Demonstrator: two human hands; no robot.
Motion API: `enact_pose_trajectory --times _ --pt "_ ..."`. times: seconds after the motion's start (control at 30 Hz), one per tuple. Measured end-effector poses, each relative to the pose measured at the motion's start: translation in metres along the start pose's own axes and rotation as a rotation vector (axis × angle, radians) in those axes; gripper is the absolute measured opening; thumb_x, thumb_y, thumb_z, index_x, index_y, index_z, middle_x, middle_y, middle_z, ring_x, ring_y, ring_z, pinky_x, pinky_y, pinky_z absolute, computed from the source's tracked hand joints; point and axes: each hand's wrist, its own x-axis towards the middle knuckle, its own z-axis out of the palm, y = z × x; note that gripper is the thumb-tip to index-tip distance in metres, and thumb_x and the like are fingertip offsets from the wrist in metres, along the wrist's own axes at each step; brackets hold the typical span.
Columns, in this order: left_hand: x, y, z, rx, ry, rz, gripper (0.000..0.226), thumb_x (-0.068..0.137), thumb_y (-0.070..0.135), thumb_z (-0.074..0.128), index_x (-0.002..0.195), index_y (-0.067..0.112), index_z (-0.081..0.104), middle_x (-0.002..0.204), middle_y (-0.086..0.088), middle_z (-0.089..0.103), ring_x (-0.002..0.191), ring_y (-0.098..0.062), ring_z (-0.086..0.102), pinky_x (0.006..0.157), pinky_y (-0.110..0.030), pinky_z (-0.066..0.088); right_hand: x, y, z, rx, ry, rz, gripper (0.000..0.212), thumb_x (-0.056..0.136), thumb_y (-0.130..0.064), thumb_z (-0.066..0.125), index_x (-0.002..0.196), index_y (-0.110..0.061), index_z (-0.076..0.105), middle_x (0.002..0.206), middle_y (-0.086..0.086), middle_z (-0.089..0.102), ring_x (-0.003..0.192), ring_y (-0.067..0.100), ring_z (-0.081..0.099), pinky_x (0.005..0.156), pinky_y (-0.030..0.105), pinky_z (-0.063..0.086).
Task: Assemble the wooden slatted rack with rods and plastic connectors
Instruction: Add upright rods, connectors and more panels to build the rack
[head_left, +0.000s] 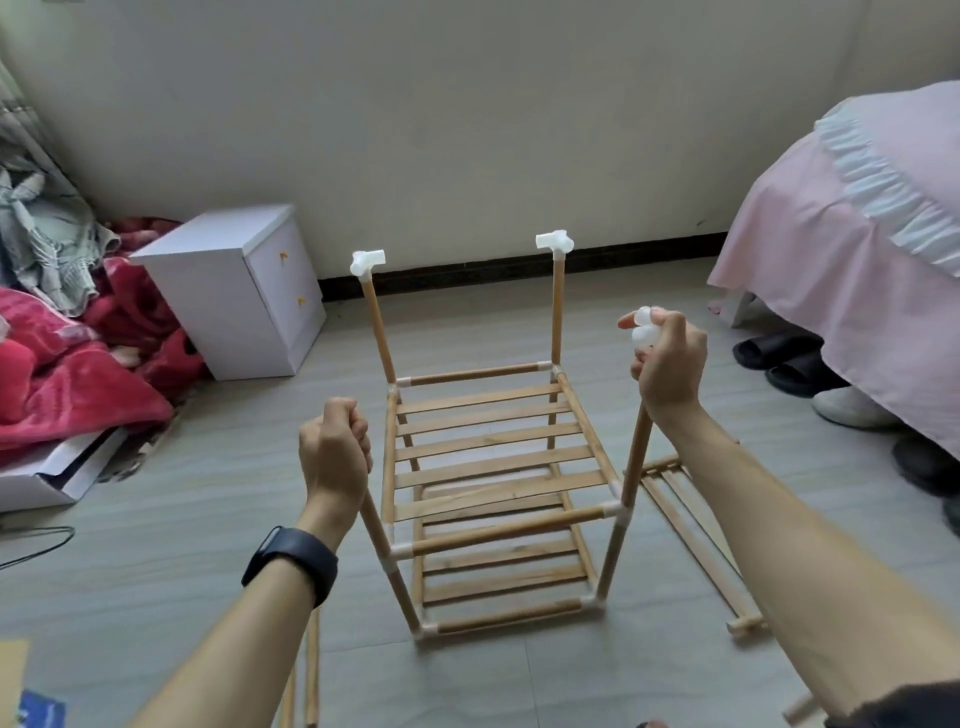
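Note:
A two-tier wooden slatted rack (493, 457) stands on the floor, joined by white plastic connectors. Two far upright rods carry white connectors, one on the far left (367, 261) and one on the far right (555, 241). My left hand (335, 452) grips the top of the near left upright rod (375, 525). My right hand (667, 358) grips the top of the near right upright rod (634, 462) and holds a white connector (644, 327) at its end.
A spare slatted panel (691, 525) lies on the floor right of the rack. Loose rods (311, 670) lie at the lower left. A white cabinet (234, 291), red blankets (72, 358), an open box (41, 483), a pink-covered bed (852, 249) and shoes (789, 358) surround the spot.

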Motion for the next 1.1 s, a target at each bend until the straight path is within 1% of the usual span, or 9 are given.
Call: enact_pose_trajectory --times 0.13,0.2,0.33,0.47,0.53,0.73,0.83,0.97,1.1 --pt "0.005 -0.005 0.003 -0.018 0.061 0.009 0.044 0.100 0.018 0.037 0.056 0.020 0.040 0.043 0.010 0.035 0.042 -0.010 0.032 0.049 -0.028 0.029 -0.009 0.004 -0.006 -0.009 0.030 0.039 0.042 0.088 -0.044 0.040 0.083 -0.008 0.061 0.054 -0.007 0.050 0.045 0.005 0.048 0.049 0.025 0.038" --pt "0.005 -0.007 0.003 -0.004 0.076 0.024 0.044 0.099 0.022 0.037 0.056 0.020 0.039 0.043 0.011 0.034 0.042 -0.010 0.032 0.049 -0.028 0.029 -0.020 0.005 -0.010 -0.046 0.004 -0.001 0.045 0.087 -0.051 0.038 0.076 -0.010 0.055 0.052 -0.005 0.046 0.045 0.009 0.045 0.049 0.028 0.034" --pt "0.001 -0.007 0.001 0.036 0.107 0.055 0.039 0.090 0.031 0.035 0.052 0.022 0.038 0.042 0.010 0.034 0.043 -0.014 0.032 0.051 -0.029 0.029 -0.040 -0.004 -0.009 0.090 0.014 0.071 0.032 0.091 -0.043 0.044 0.069 -0.019 0.047 0.047 -0.010 0.040 0.046 0.006 0.039 0.046 0.023 0.031" --pt "-0.005 -0.008 0.000 0.046 0.108 0.054 0.040 0.087 0.033 0.035 0.049 0.025 0.039 0.041 0.011 0.035 0.046 -0.017 0.033 0.054 -0.031 0.031 -0.048 -0.002 -0.002 -0.027 0.133 -0.035 0.048 0.092 -0.058 0.042 0.058 -0.025 0.044 0.047 -0.009 0.039 0.046 0.009 0.039 0.047 0.025 0.032" --pt "-0.006 -0.007 -0.001 0.054 0.117 0.051 0.039 0.086 0.034 0.035 0.049 0.024 0.039 0.041 0.011 0.036 0.048 -0.019 0.034 0.055 -0.032 0.032 -0.049 -0.003 0.002 -0.052 0.156 -0.051 0.048 0.090 -0.060 0.041 0.057 -0.026 0.044 0.047 -0.009 0.039 0.046 0.009 0.039 0.048 0.026 0.033" --pt "-0.010 -0.013 -0.006 0.146 0.146 0.076 0.041 0.087 0.041 0.034 0.054 0.018 0.040 0.051 -0.004 0.040 0.056 -0.025 0.040 0.061 -0.044 0.038 -0.055 -0.002 -0.012 0.076 0.013 -0.001 0.046 0.082 -0.063 0.049 0.059 -0.023 0.044 0.044 -0.008 0.039 0.040 0.005 0.036 0.043 0.021 0.031" --pt "-0.012 -0.012 -0.006 0.178 0.156 0.083 0.044 0.087 0.047 0.031 0.057 0.017 0.040 0.055 -0.010 0.041 0.058 -0.026 0.041 0.060 -0.043 0.039 -0.051 0.002 -0.012 0.059 0.057 -0.016 0.046 0.083 -0.060 0.044 0.057 -0.022 0.044 0.042 -0.007 0.039 0.038 0.008 0.037 0.044 0.025 0.032" --pt "-0.002 -0.005 0.005 0.226 0.158 0.056 0.049 0.092 0.051 0.029 0.062 0.015 0.045 0.061 -0.014 0.046 0.060 -0.026 0.046 0.062 -0.042 0.042 -0.024 0.005 -0.006 -0.033 0.077 -0.022 0.045 0.086 -0.056 0.036 0.058 -0.023 0.045 0.042 -0.007 0.039 0.040 0.015 0.041 0.053 0.037 0.036" --pt "0.000 -0.004 0.013 0.236 0.124 0.065 0.057 0.084 0.064 0.026 0.062 0.014 0.045 0.060 -0.013 0.046 0.059 -0.026 0.047 0.061 -0.041 0.042 -0.011 0.009 -0.002 -0.023 0.080 -0.002 0.047 0.083 -0.060 0.037 0.056 -0.022 0.046 0.039 -0.008 0.040 0.040 0.011 0.041 0.051 0.029 0.034"
